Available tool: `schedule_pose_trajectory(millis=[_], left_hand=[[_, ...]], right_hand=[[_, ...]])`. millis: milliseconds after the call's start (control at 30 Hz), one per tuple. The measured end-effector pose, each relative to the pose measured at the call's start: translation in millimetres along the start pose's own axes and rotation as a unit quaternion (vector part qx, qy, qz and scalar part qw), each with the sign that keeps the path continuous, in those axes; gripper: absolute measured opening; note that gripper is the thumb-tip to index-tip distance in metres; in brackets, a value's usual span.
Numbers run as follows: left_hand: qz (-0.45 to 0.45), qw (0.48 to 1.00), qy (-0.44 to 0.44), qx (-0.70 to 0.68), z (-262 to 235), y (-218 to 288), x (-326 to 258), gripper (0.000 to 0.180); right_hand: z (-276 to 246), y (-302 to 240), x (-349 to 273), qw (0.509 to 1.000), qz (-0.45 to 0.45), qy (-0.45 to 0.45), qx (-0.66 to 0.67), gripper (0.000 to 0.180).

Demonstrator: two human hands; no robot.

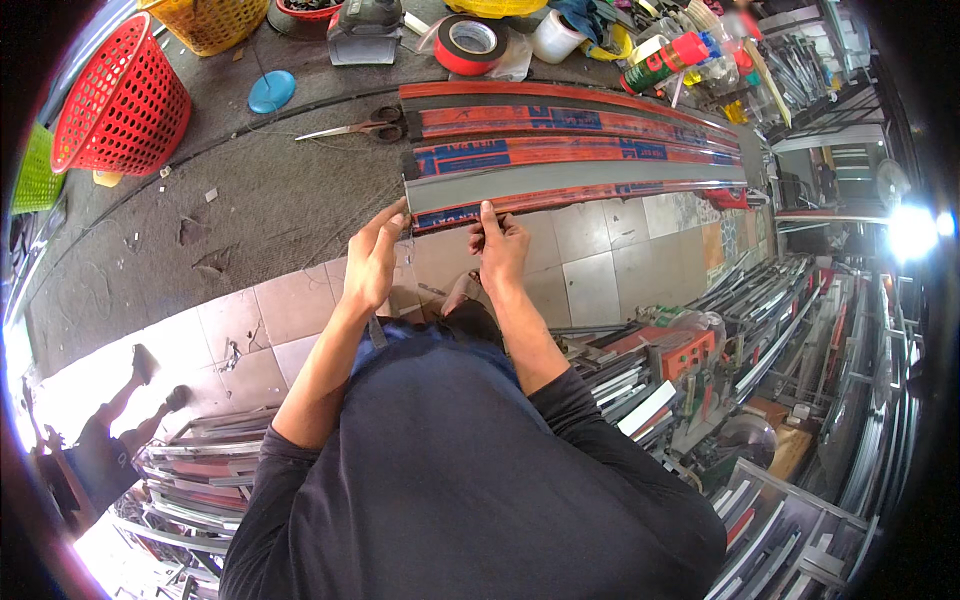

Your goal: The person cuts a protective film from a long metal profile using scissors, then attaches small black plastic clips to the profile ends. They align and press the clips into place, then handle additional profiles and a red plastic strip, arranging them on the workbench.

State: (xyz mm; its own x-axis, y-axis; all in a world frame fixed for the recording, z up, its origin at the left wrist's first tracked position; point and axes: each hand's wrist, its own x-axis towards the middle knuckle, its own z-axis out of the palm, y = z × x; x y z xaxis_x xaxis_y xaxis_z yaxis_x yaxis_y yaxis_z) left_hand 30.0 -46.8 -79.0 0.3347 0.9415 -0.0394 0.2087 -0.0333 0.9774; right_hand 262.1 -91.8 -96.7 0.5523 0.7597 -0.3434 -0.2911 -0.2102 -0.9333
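Note:
Several long metal profiles lie side by side on the dark bench, most covered in red and blue protective film. The nearest metal profile (pixel 560 181) shows a bare grey band above a filmed front edge. My left hand (pixel 372 262) is closed at its left end, fingertips pressed together at the corner. Whatever small part they pinch there is partly hidden. My right hand (pixel 503 248) grips the front edge a short way to the right, one digit on top and the other fingers curled below. Scissors (pixel 380 124) with dark handles lie just beyond the left ends.
The carpeted bench (pixel 130 245) carries a red basket (pixel 125 100), a blue disc (pixel 271 91), a red tape roll (pixel 470 45) and a spray can (pixel 665 62). Racks of metal bars (pixel 200 470) stand behind me, beside a red machine (pixel 688 352). Another person (pixel 95 460) is at left.

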Motion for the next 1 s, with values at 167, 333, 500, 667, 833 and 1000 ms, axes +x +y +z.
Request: schedule_pose_trajectory(millis=[167, 333, 500, 667, 833, 1000], left_hand=[[-0.11, 0.989, 0.01, -0.101, 6, 28, -7, 0.073], [-0.131, 0.984, 0.007, -0.122, 3, 40, -8, 0.072], [-0.096, 0.995, 0.008, -0.04, 4, 43, -12, 0.077], [-0.102, 0.99, 0.032, -0.094, 24, 48, -21, 0.08], [-0.088, 0.993, 0.08, 0.015, 27, 41, -39, 0.073], [0.063, 0.941, 0.257, 0.212, 62, 35, -29, 0.056]], right_hand=[[5, 1, -2, 1.0, 0.005, 0.004, 0.029, 0.036], [10, -1, -6, 0.999, 0.004, 0.007, 0.034, 0.035], [10, -1, -12, 0.999, -0.015, -0.001, 0.033, 0.037], [12, 11, -11, 0.999, 0.035, 0.011, 0.002, 0.04], [1, 7, -9, 0.988, 0.125, -0.078, 0.044, 0.037], [-83, -17, 29, 0.898, 0.185, -0.399, 0.017, 0.032]])
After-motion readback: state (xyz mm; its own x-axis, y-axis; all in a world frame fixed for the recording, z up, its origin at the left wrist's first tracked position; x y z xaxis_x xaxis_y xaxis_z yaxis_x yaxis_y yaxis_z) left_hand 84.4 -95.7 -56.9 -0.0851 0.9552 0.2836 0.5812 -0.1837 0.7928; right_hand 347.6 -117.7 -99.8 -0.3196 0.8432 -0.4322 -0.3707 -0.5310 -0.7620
